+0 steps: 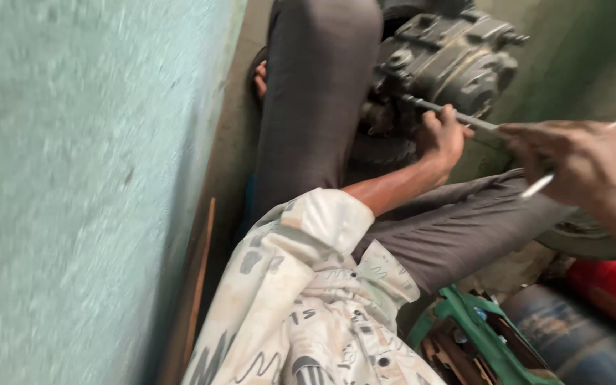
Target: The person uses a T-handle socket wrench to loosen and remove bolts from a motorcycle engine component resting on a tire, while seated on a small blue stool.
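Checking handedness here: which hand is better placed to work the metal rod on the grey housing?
Probably left: the left hand grips the rod by the housing; the right hand holds a thin stick.

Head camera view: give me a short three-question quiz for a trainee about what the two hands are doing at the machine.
1. True or false: the left hand has its grip closed around the metal bar that reaches the grey machine housing.
2. What does the right hand hold? A) a thin pale stick B) a hammer C) a cup
3. Fill in: the trousers of the person at work are ___ in colour.

Key: 1 true; 2 A; 3 grey.
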